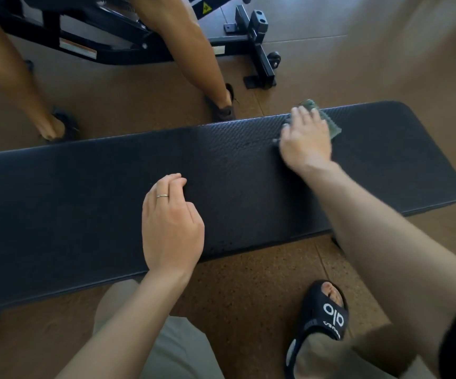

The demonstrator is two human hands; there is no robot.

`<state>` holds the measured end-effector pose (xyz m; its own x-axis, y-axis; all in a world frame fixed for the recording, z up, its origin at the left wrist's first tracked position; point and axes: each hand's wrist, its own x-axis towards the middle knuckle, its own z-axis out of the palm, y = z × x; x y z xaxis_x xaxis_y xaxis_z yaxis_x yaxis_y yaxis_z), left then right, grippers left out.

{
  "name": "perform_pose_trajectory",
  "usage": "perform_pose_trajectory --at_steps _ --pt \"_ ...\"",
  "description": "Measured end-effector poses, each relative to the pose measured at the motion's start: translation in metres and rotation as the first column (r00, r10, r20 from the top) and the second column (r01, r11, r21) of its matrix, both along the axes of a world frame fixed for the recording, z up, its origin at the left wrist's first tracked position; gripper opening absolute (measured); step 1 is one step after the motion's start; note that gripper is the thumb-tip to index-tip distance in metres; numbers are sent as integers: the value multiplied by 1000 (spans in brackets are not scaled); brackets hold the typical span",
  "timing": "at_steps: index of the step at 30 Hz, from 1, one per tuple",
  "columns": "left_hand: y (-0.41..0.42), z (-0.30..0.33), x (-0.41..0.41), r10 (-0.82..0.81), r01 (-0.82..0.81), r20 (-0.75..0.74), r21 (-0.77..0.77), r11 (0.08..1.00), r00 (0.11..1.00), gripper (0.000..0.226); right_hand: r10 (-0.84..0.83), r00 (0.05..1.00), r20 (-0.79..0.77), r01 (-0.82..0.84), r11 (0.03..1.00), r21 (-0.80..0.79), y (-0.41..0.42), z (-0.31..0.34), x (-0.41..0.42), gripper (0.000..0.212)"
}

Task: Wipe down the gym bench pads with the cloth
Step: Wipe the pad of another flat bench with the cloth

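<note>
The right hand [304, 138] lies flat on a green cloth [330, 125], its grip spread with straight fingers pressing the cloth onto the far edge of the black bench pad [84, 192], toward its right end. The left hand [170, 228] rests over the middle of the pad near its near edge, grip loosely curled and holding nothing; a thin ring [162, 196] shows on one finger. Near right on the floor, a black slide sandal [322, 321] bears white lettering reading "alo". Beyond the pad stand another person's bare legs [194, 50] and a black machine frame [259, 36] with a yellow warning sticker [205, 7], too small to read
</note>
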<state>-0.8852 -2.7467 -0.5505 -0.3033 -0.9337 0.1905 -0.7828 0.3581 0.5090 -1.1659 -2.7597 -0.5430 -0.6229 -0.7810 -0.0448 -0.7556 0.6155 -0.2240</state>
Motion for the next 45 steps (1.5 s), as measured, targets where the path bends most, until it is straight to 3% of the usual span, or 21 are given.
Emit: perform_pose_trajectory --at_steps 3,7,10,13,15,17,20,23,26,29,32,36,38,40,43,45 --pt "-3 1 1 -8 8 -14 18 1000 1000 38 223 975 6 -222 973 -55 -14 -2 90 61" --pt "-7 13 12 -18 24 -97 62 998 995 34 546 838 15 -545 837 -56 7 5 150 56" --pt "-18 30 43 -52 52 -1 -16 999 999 28 519 855 -7 -519 853 -51 20 4 99 55" --pt "-43 34 78 30 -21 132 -72 997 991 25 239 971 17 -238 971 -29 21 2 52 54" --pt "-56 26 92 81 -68 201 -71 995 976 22 136 990 42 -134 990 -38 9 0 78 55" --pt "-57 15 98 88 -80 210 -44 996 974 21 231 973 9 -229 968 -105 5 -2 138 56" --pt "-56 8 98 91 -85 175 -41 996 980 23 521 854 -13 -516 843 -152 28 -4 230 56" --pt "-58 7 99 83 -74 170 -57 996 982 23 633 774 5 -628 768 -129 54 5 237 55" --pt "-57 6 99 75 -68 150 -52 996 986 22 499 865 -50 -502 863 -65 74 1 185 56" --pt "-56 5 99 71 -63 158 -53 997 985 22 210 977 -45 -212 976 -50 96 -2 140 56" --pt "-55 6 98 72 -64 163 -53 997 984 23 18 999 -46 -23 995 -94 93 -4 180 57" --pt "-54 5 99 71 -64 154 -49 997 985 24 375 927 -21 -374 917 -138 88 -10 277 56" --pt "-54 5 101 64 -59 151 -42 997 987 25 514 857 -46 -514 846 -141 91 -6 267 54" --pt "-54 5 102 58 -53 140 -34 998 988 25 516 854 -69 -520 852 -67 104 -3 224 54" --pt "-54 6 102 57 -54 130 -24 998 990 25 188 978 -88 -194 979 -66 138 -7 149 55" --pt "-54 6 101 58 -55 139 -21 998 989 24 -34 997 -73 27 995 -98 146 -9 133 57"
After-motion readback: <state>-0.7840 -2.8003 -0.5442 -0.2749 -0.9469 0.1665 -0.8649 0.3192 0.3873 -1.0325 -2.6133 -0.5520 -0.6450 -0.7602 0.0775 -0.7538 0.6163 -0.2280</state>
